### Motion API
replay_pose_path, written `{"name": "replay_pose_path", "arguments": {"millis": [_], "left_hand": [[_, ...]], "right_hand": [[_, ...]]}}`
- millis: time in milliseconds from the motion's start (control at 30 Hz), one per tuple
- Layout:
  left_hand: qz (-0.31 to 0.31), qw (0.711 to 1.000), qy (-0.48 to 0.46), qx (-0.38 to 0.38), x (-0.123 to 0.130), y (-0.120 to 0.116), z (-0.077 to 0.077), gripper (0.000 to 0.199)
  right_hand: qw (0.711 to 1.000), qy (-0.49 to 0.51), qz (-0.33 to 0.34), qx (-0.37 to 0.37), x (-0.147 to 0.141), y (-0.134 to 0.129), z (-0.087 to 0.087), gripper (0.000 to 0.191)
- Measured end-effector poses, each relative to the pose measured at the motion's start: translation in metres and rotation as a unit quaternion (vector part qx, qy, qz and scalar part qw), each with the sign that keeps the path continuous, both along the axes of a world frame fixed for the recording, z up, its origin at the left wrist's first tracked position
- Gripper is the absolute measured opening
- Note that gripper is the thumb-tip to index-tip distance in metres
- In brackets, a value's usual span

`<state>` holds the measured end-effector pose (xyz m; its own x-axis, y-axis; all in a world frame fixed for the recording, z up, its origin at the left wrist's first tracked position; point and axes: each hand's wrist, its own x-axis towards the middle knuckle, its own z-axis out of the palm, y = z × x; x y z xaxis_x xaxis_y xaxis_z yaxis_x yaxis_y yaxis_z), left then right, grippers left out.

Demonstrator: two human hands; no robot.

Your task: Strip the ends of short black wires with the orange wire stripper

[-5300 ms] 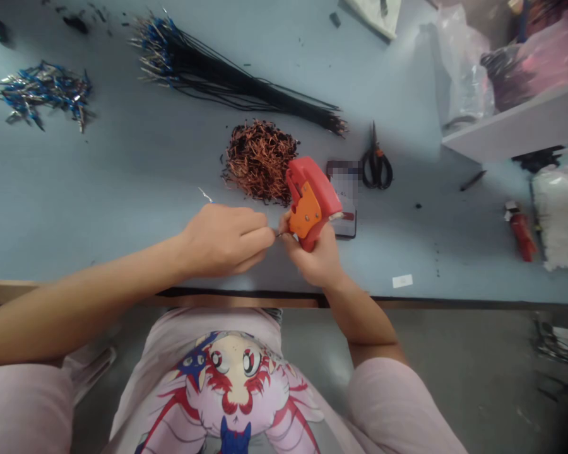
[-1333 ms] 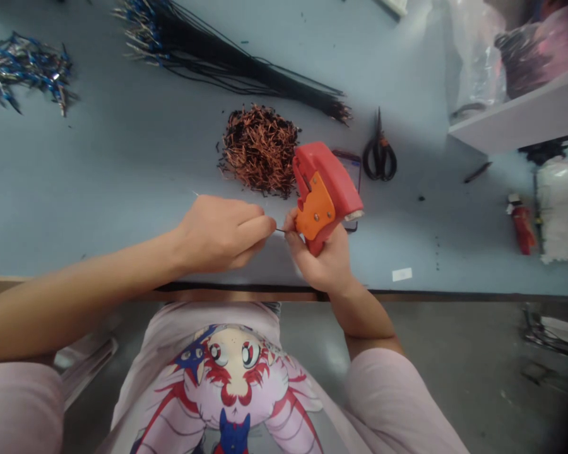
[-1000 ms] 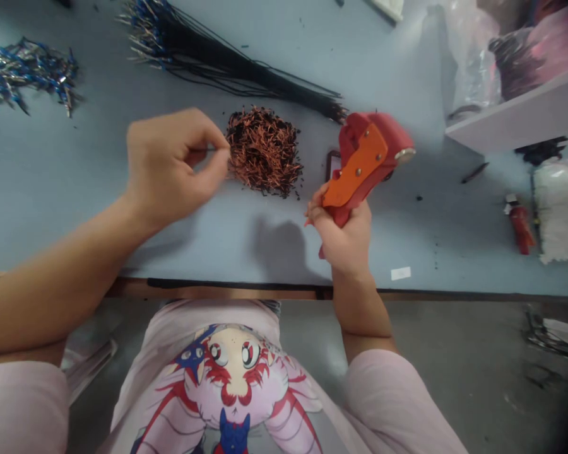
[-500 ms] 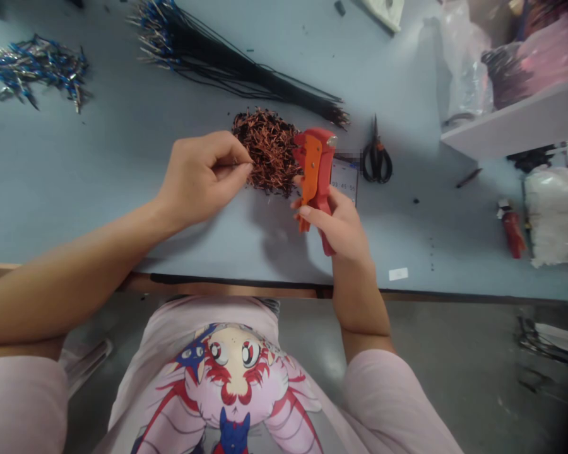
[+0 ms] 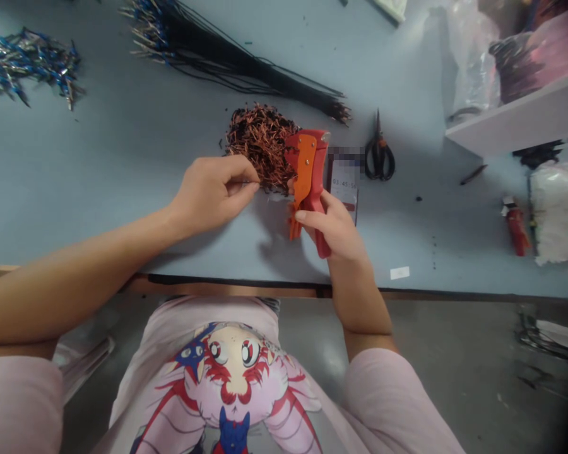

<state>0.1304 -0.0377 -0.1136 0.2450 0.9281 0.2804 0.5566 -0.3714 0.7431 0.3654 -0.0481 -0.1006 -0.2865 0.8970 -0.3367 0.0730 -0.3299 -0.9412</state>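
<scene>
My right hand [image 5: 338, 230] is wrapped round the handles of a red and orange wire stripper [image 5: 308, 167], its jaws pointing away from me. Thumb and fingertips of my left hand [image 5: 215, 192] are pinched together at the near edge of a heap of short copper wire pieces [image 5: 258, 139]. Whatever sits in that pinch is too small to make out. The stripper's head overlaps the right side of the heap. Behind the heap lies a long bundle of black wires [image 5: 246, 66] with blue and metal ends at the left and coppery ends at the right.
A pile of blue-and-metal terminals [image 5: 31, 66] lies at the far left. Right of the stripper are a phone [image 5: 345, 183] showing digits and black-handled scissors [image 5: 379, 157]. Further right are a red lighter-like object [image 5: 515, 227], a white label [image 5: 399, 273] and a shelf [image 5: 520, 116] with plastic bags.
My left hand has moved slightly toward me and to the right, still pinched. The wire stripper has shifted a little left, showing more of the phone.
</scene>
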Motion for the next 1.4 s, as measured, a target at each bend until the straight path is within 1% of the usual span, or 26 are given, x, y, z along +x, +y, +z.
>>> {"name": "replay_pose_path", "arguments": {"millis": [167, 267, 333, 400, 500, 567, 700, 800, 900, 1000, 1100, 1167, 1267, 1333, 1400], "left_hand": [[-0.013, 0.999, 0.005, -0.037, -0.001, 0.000, 0.002, 0.013], [-0.032, 0.997, 0.027, -0.070, 0.000, -0.001, 0.002, 0.013], [-0.027, 0.996, 0.041, -0.080, 0.000, 0.000, 0.003, 0.012], [-0.009, 0.996, 0.041, -0.078, -0.001, 0.000, 0.002, 0.011], [0.004, 0.997, 0.029, -0.070, -0.002, 0.002, 0.002, 0.008], [0.002, 0.997, 0.025, -0.070, -0.002, 0.002, 0.003, 0.006], [0.003, 0.996, 0.015, -0.082, -0.002, 0.001, 0.007, 0.005], [-0.013, 0.994, -0.006, -0.109, -0.002, 0.001, 0.010, 0.008], [-0.051, 0.984, -0.021, -0.169, 0.000, 0.000, 0.008, 0.012], [-0.055, 0.979, -0.011, -0.197, 0.002, -0.001, 0.001, 0.017], [-0.025, 0.984, -0.030, -0.174, 0.003, 0.000, -0.004, 0.019], [0.003, 0.988, -0.053, -0.143, 0.002, 0.002, -0.004, 0.015], [0.046, 0.991, -0.107, -0.063, 0.000, 0.006, -0.001, 0.010], [0.077, 0.986, -0.145, -0.010, -0.003, 0.010, 0.001, 0.008], [0.111, 0.979, -0.169, 0.019, -0.005, 0.012, 0.004, 0.011]], "right_hand": [[1.000, 0.014, -0.012, -0.010, -0.001, -0.001, 0.011, 0.042], [0.998, 0.039, -0.027, -0.042, -0.001, -0.002, 0.017, 0.043], [0.995, 0.056, -0.028, -0.080, -0.001, -0.001, 0.017, 0.043], [0.992, 0.055, -0.013, -0.117, -0.002, -0.001, 0.016, 0.042], [0.989, 0.042, 0.010, -0.143, -0.006, -0.001, 0.012, 0.039], [0.989, 0.056, 0.015, -0.135, -0.008, -0.001, 0.010, 0.040], [0.990, 0.102, 0.031, -0.088, -0.008, -0.001, 0.007, 0.050], [0.991, 0.109, 0.027, -0.070, -0.004, 0.001, 0.007, 0.046], [0.993, 0.094, -0.002, -0.066, -0.002, 0.003, 0.010, 0.046], [0.995, 0.085, -0.001, -0.057, -0.001, 0.003, 0.014, 0.052], [0.996, 0.076, 0.024, -0.028, 0.001, 0.002, 0.019, 0.059], [0.998, 0.060, 0.028, -0.017, 0.004, 0.001, 0.022, 0.061], [0.998, 0.043, 0.030, -0.018, 0.008, -0.001, 0.024, 0.058], [0.998, 0.032, 0.045, -0.020, 0.008, -0.002, 0.024, 0.054], [0.998, 0.016, 0.059, -0.020, 0.005, -0.004, 0.022, 0.048]]}}
